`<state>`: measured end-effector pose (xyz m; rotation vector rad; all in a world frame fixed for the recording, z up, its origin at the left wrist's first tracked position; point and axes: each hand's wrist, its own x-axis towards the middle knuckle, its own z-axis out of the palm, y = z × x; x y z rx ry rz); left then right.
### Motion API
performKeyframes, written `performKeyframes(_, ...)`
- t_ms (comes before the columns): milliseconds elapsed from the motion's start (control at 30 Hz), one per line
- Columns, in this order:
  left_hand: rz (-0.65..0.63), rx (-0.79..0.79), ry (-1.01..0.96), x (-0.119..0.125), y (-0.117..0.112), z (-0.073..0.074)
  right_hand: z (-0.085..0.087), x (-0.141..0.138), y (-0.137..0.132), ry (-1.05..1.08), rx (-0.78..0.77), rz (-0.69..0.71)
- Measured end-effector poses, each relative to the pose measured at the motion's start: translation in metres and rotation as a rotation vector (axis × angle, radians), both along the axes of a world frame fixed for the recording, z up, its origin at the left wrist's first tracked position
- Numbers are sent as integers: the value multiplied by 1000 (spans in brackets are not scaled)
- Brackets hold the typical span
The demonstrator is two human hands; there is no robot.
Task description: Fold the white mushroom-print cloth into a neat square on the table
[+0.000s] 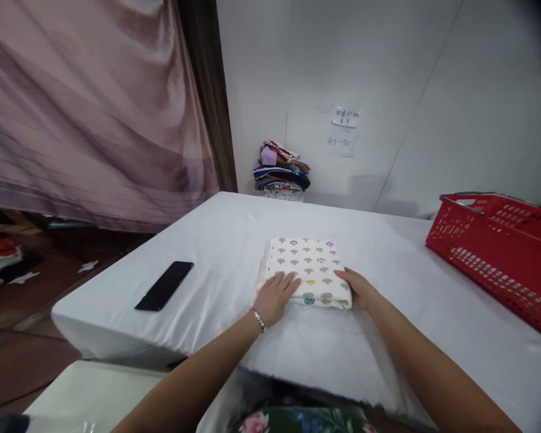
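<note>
A folded white cloth [307, 261] printed with small grey and coloured mushroom shapes lies in the middle of the white table [216, 240]. My left hand [275, 296], with a bracelet on its wrist, rests flat on the cloth's near left corner, fingers stretched out. At the cloth's near right corner my right hand [359, 288] lies against the edge, fingers extended along it. Neither hand grips the cloth.
A black phone [165, 285] lies on the table to the left. A red plastic basket [500, 240] stands at the right edge. A stack of folded clothes [282, 171] sits at the far edge against the white wall. A pink curtain [85, 108] hangs at left.
</note>
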<state>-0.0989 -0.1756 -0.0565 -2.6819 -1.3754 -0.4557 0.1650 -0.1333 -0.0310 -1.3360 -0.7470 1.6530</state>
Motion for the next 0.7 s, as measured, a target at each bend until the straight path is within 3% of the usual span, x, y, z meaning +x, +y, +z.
performKeyframes(167,-117,29,-18,-32,-3,8,-5,-14,-58,48,85,73)
performKeyframes(267,-89,35,-12,-49,-7,7,-11,-20,-90,38,40,102)
performKeyframes(333,-43,37,-3,-54,-12,5,-16,-14,-96,-28,11,103)
performKeyframes(400,32,37,-24,-54,-19,6,-21,1,-87,-235,59,42)
performKeyframes(500,171,13,-217,-49,-35,7,-23,26,-58,-715,344,-65)
performKeyframes(600,326,-106,-648,-42,-50,7,-16,36,-22,-958,564,11)
performKeyframes(700,507,-357,-1142,-37,-63,9,-5,26,13,-995,606,68)
